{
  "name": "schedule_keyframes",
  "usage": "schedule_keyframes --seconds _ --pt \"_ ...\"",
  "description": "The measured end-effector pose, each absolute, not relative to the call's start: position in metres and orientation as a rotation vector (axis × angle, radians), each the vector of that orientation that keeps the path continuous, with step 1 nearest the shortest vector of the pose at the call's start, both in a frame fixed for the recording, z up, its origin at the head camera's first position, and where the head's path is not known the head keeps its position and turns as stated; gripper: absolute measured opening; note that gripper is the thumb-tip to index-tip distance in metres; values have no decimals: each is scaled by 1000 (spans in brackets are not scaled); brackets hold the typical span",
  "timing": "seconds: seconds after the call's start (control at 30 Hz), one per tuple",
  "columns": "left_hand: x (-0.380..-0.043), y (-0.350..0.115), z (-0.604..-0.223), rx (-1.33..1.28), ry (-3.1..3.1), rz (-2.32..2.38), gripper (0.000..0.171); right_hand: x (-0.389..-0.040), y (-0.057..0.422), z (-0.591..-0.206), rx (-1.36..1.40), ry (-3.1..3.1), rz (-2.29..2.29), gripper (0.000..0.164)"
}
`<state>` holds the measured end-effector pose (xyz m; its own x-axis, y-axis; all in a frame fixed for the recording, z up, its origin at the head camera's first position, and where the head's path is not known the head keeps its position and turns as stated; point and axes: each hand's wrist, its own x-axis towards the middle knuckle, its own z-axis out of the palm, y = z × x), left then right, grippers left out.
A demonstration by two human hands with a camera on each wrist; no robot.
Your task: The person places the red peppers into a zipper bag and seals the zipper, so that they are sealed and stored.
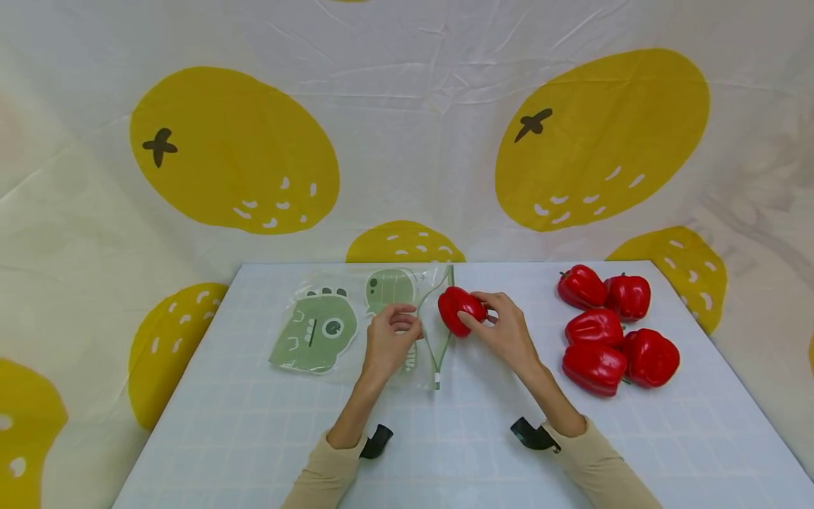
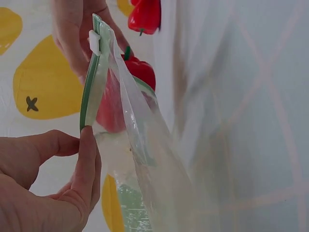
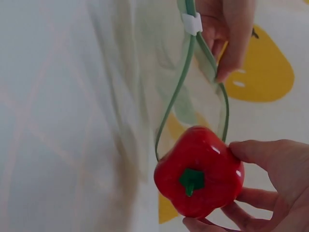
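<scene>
A clear zip bag [image 1: 354,375] with green dinosaur prints lies on its side, its green-edged mouth spread apart toward the right. My left hand [image 1: 392,338] pinches one edge of that mouth between thumb and fingers. A white slider [image 2: 94,42] sits near one end of the zip. My right hand [image 1: 505,326] grips a glossy red bell pepper [image 1: 459,311] by its stem end, right at the bag's opening. In the right wrist view the pepper's green stem [image 3: 191,181] faces the camera, and the fingers curve around its side.
Several more red bell peppers [image 1: 594,367] are grouped on the right of the white checked table [image 1: 470,452]. A pale cloth with yellow fruit prints [image 1: 235,152] hangs behind the table's far edge. Black wrist mounts [image 1: 533,434] stick out at both sleeves.
</scene>
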<state>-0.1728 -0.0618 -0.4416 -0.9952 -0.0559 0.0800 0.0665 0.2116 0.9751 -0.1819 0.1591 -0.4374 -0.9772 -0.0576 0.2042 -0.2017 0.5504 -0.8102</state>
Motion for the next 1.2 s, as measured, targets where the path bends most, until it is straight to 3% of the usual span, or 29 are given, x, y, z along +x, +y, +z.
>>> schedule_keyframes --seconds 0.67,1.2 --pt "-173 -58 -444 -33 -2274 -2052 14 -193 131 -457 274 -2649 1402 55" --pt "-170 -59 -443 -182 -2328 -1915 21 -200 124 -461 358 -2759 1447 56"
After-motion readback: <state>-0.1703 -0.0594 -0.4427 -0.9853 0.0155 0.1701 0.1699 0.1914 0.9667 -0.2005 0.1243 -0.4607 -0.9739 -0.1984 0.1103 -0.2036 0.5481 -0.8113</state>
